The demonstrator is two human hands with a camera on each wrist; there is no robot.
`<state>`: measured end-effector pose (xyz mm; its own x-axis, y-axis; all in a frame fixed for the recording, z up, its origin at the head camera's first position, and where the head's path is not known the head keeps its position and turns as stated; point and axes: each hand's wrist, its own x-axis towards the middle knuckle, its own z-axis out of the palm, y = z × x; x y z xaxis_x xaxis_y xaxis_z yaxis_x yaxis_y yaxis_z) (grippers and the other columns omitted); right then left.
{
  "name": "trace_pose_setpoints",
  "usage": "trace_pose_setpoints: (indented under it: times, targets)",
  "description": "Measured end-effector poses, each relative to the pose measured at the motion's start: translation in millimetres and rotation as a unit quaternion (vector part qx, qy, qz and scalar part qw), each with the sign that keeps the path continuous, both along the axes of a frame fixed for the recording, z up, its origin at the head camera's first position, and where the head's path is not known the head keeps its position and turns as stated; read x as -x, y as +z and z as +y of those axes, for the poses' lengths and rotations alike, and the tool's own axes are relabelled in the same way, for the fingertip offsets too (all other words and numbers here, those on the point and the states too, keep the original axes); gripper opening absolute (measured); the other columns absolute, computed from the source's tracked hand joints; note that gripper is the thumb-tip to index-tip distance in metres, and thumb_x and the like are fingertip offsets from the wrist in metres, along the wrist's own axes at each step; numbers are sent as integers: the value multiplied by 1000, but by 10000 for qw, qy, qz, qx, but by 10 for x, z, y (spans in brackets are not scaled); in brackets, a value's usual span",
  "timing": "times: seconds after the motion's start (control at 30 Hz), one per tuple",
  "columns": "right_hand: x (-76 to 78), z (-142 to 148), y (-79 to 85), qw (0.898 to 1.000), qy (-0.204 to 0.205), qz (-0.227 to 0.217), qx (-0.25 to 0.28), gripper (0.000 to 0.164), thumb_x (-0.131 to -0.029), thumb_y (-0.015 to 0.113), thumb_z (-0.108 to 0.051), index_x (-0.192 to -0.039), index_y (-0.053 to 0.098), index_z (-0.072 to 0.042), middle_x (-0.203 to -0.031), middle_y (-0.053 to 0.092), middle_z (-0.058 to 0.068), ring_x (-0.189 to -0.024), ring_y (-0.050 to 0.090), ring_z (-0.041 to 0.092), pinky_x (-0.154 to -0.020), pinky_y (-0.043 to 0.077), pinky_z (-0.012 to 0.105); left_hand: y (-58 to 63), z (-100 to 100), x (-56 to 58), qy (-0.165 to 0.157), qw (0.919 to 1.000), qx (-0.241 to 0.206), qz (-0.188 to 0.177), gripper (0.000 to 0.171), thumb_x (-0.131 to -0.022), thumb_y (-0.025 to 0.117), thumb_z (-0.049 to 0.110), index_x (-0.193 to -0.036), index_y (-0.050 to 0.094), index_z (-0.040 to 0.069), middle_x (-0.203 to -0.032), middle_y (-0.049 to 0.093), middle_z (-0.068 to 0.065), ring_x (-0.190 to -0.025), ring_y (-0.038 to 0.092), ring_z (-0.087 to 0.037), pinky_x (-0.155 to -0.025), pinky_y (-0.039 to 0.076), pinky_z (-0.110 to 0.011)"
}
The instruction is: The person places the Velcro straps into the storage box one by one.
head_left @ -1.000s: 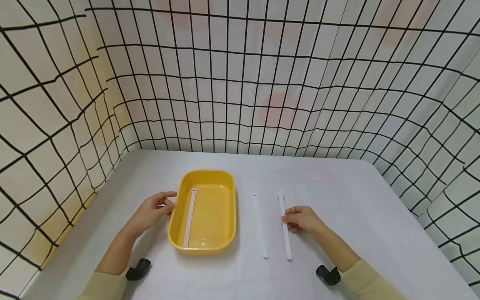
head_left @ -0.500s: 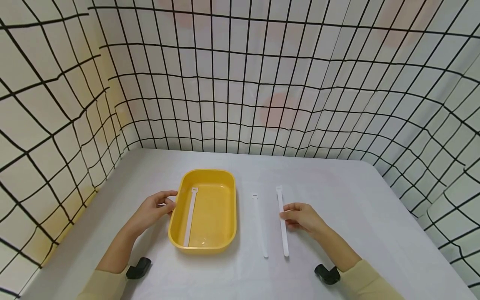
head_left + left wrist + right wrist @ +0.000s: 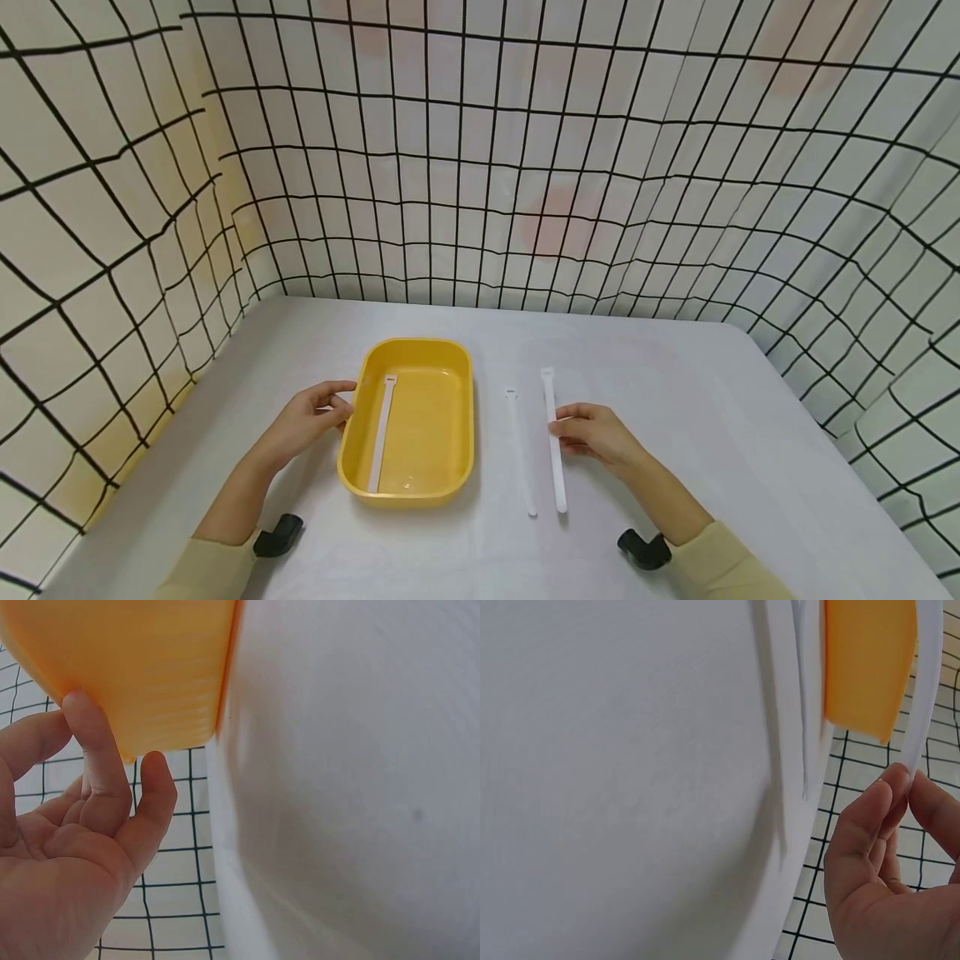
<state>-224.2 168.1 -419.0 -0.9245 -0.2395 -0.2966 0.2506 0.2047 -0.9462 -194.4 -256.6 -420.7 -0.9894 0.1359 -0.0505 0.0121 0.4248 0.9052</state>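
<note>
In the head view my right hand (image 3: pixel 600 435) pinches a white cable tie (image 3: pixel 552 442), a flat strap with a wider slotted head, near its middle. The right wrist view shows that cable tie (image 3: pixel 924 690) rising from between thumb and fingertips of the right hand (image 3: pixel 896 862). A second cable tie (image 3: pixel 520 458) lies on the table to the left of it. Another cable tie (image 3: pixel 381 442) is inside the yellow tray (image 3: pixel 427 500). At the tray's left side my left hand (image 3: pixel 303 425) touches the rim with relaxed fingers; its fingertips (image 3: pixel 84 712) rest against the outer wall.
A white cloth covers the table (image 3: pixel 660 375). Black grid netting (image 3: pixel 480 167) stands behind the table and along both sides. Each wrist carries a black camera mount, one on the left (image 3: pixel 277 536) and one on the right (image 3: pixel 643 550).
My right hand has moved left with its cable tie, nearer to the one lying on the table. The left hand and the tray stay almost the same.
</note>
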Motion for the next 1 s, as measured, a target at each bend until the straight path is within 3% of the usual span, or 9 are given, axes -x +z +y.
trace_pose_setpoints:
  times: [0.43,1.0]
  targets:
    - [-19,-114,56,9994,214,234,164,37,-89,69,-10,-116,55,11,-87,64,5,-74,61,14,-69,53,25,-1,11,-1,15,10000,28,-14,47,-97,60,14,-138,45,-5,-94,60,-11,-81,62,-22,-85,47,-39]
    - [1,-271,100,9977,365,199,537,36,-89,68,-8,-116,54,12,-85,64,4,-72,61,12,-68,52,23,-15,-15,14,-89,9999,-49,48,48,-97,60,15,-138,45,-5,-94,60,-10,-80,63,-22,-85,47,-37]
